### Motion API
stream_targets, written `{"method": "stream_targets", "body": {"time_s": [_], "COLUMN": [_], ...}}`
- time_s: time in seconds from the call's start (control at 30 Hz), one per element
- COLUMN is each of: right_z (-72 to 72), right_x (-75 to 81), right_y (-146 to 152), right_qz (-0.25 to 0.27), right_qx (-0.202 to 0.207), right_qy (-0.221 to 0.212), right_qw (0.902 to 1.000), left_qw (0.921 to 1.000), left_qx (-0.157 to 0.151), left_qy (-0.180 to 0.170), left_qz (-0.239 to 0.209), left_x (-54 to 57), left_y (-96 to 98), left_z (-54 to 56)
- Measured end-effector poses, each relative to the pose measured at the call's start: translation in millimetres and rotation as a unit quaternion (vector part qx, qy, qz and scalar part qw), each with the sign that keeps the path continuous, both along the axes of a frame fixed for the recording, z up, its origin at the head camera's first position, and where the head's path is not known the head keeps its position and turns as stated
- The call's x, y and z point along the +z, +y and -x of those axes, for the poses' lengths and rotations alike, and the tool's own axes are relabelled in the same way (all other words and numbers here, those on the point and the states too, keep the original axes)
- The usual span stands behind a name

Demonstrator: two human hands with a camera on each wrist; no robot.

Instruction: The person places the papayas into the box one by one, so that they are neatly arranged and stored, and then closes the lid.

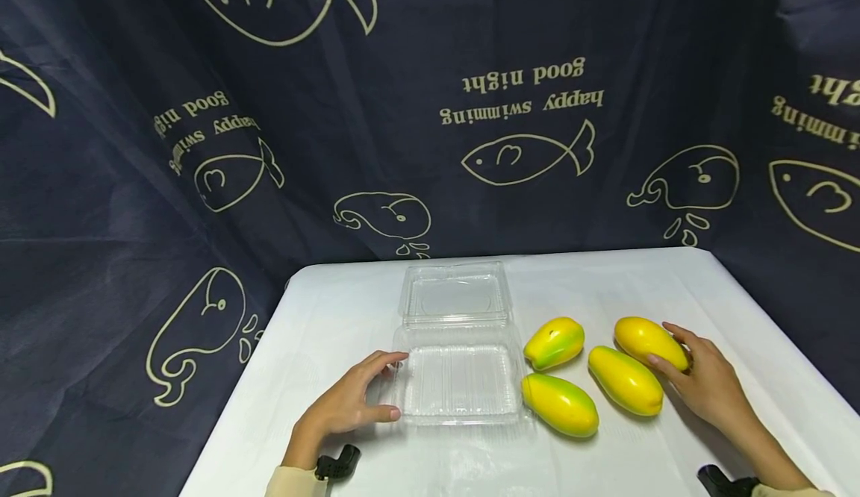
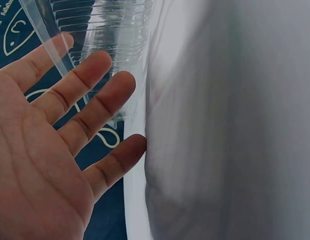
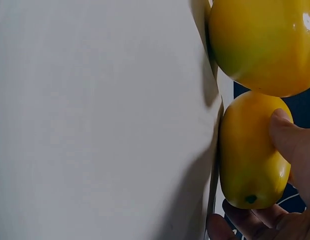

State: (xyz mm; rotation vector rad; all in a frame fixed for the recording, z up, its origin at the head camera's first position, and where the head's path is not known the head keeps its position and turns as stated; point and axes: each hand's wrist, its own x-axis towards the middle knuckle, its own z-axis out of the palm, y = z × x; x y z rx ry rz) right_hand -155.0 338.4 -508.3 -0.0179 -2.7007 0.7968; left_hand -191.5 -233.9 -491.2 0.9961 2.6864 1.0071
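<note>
A clear plastic clamshell box (image 1: pixel 460 419) lies with its lid (image 1: pixel 457 318) folded back on the white table. At its left side is my left hand (image 1: pixel 352 396), with thumb and fingers spread apart. In the left wrist view, the fingers (image 2: pixel 102 107) extend loosely by the ribbed plastic; contact is unclear. My right hand (image 1: pixel 708 377) holds the far right yellow papaya (image 1: pixel 648 340) around its right end, thumb on the near side. Close beside it lies a second papaya (image 1: pixel 625 381). Two greener papayas (image 1: pixel 554 342), (image 1: pixel 561 405) lie nearer the box.
The white tablecloth (image 1: pixel 336 318) covers the table. A dark blue curtain (image 1: pixel 403 109) with fish and whale drawings hangs behind and at the sides. Black wrist cameras (image 1: pixel 338 463) sit on both wrists.
</note>
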Motion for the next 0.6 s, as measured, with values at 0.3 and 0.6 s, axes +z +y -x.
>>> {"method": "stream_targets", "body": {"time_s": [0.3, 0.6], "right_z": [3.7, 2.5], "right_x": [2.9, 3.7], "right_y": [0.0, -0.8], "right_qz": [-0.003, -0.023], "right_qx": [0.004, 0.009], "right_qy": [-0.019, -0.010], "right_qw": [0.9998, 0.9996], "left_qw": [1.0000, 0.9999], "left_qx": [0.004, 0.008], "left_qy": [0.004, -0.006], "left_qz": [-0.003, 0.009], "left_x": [0.5, 0.2], "left_y": [0.9, 0.7], "left_z": [0.2, 0.1]}}
